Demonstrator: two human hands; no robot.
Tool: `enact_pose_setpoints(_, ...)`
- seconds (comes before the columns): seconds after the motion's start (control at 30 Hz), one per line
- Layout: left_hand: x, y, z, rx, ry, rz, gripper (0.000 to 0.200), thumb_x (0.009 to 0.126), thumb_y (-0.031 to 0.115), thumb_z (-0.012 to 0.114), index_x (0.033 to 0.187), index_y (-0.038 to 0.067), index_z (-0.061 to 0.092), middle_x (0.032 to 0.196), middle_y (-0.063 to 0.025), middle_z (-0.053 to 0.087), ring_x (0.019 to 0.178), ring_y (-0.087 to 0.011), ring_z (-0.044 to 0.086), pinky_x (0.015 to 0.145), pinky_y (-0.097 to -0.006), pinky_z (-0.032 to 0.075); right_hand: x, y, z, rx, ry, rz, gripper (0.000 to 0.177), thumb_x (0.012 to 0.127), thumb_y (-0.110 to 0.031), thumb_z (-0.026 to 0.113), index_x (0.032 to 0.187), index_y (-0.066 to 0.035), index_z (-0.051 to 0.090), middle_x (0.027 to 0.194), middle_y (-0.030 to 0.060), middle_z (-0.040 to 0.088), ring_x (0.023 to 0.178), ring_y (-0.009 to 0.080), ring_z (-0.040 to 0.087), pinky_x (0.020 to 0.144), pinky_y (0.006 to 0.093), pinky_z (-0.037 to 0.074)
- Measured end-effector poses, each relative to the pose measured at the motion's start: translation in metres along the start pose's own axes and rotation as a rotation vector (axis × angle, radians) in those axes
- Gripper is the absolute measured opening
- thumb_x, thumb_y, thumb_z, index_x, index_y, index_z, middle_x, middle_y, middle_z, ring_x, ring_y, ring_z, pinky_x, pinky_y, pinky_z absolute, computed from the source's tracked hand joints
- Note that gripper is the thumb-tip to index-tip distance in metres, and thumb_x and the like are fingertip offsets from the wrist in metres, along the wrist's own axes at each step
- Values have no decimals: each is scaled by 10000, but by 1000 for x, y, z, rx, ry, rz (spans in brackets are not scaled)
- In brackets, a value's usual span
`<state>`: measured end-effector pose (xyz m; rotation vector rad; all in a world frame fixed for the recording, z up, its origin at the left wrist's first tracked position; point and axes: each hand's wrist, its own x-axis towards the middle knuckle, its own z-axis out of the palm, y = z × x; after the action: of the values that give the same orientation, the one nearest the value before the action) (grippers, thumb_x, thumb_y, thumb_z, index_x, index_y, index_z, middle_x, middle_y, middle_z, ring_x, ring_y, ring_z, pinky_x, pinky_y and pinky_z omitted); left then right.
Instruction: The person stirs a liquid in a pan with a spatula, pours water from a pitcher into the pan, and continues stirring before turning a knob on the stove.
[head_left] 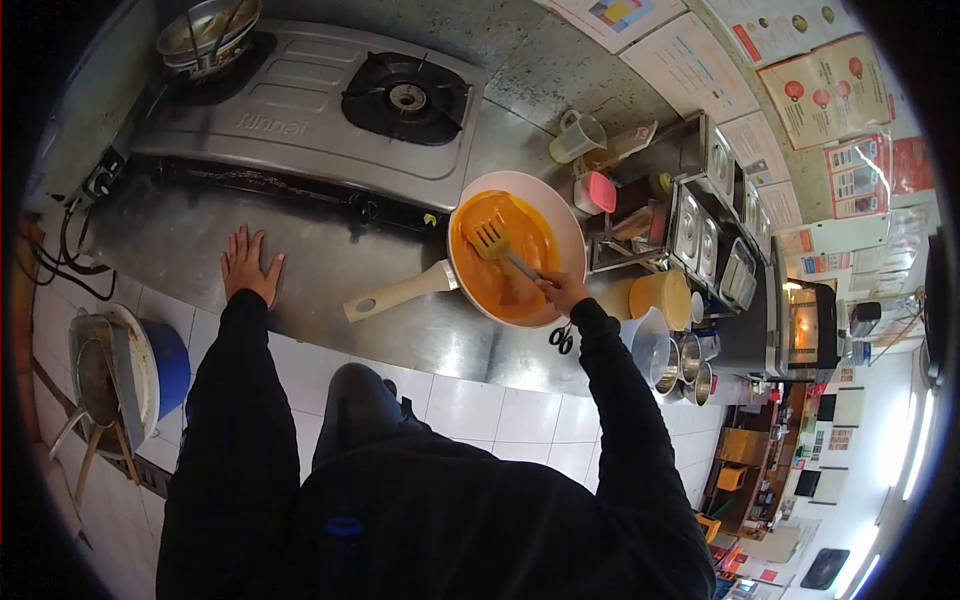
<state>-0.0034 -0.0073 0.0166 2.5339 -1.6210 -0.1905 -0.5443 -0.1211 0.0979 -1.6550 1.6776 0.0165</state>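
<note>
A light-coloured frying pan (572, 205) rests on the steel counter, its beige handle pointing toward the lower left. Orange sauce (520, 290) covers much of the pan's inside. My right hand (562, 292) is closed around the handle of a slotted spatula (490, 238), whose head lies in the sauce. Flat on the steel counter (320, 255), left of the pan, my left hand (249, 267) has its fingers spread and holds nothing. Black-handled scissors (562, 340) lie by the counter's front edge, just below my right wrist.
Behind the pan stands a gas stove (300, 100) with a bare burner (407, 97) and another pan (208, 35) at its far left. Steel lidded containers (690, 225), a measuring jug (577, 137) and a pink-lidded tub (597, 192) crowd the right. A blue bucket (165, 365) stands lower left.
</note>
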Motion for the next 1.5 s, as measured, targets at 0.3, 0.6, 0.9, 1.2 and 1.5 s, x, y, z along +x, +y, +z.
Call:
enact_pose_setpoints(0.3, -1, -1, -2, -17, 1, 7, 571, 861, 467, 500, 1354, 209, 369, 1504, -46, 176, 1391, -256, 128, 1110, -468, 125, -22, -12, 13, -180, 419, -228, 338, 855, -279, 597, 1164, -143, 606, 834, 181, 651, 789, 339, 638, 703, 407, 502)
enact_pose_setpoints(0.6, -1, 1, -6, -5, -19, -10, 582, 860, 487, 493, 1356, 209, 369, 1503, -44, 172, 1389, -245, 130, 1113, -454, 132, -74, -26, 10, -588, 599, -275, 356, 842, -187, 581, 1191, -261, 587, 781, 86, 561, 684, 276, 602, 598, 403, 494)
enact_pose_setpoints(0.9, -1, 0, -3, -27, 2, -9, 577, 860, 494, 492, 1352, 217, 374, 1495, -44, 196, 1389, -241, 132, 1116, -450, 122, -81, -19, 32, -487, 598, -221, 343, 852, -138, 559, 1190, -188, 592, 779, 137, 590, 696, 328, 599, 624, 413, 487)
enact_pose_setpoints(1.2, -1, -2, -1, -34, 20, 12, 560, 869, 464, 495, 1347, 202, 368, 1499, -55, 185, 1385, -269, 145, 1108, -469, 132, -26, 3, 40, -182, 297, -272, 368, 895, -186, 489, 1262, -179, 517, 1015, 221, 615, 917, 390, 597, 800, 437, 481)
enact_pose_setpoints(1.5, -1, -2, -2, -39, 9, -3, 568, 861, 484, 498, 1348, 215, 378, 1498, -49, 191, 1387, -248, 137, 1114, -453, 117, 7, 1, 43, -374, 227, -138, 347, 918, -181, 463, 1254, -117, 524, 992, 233, 622, 907, 364, 617, 798, 393, 479)
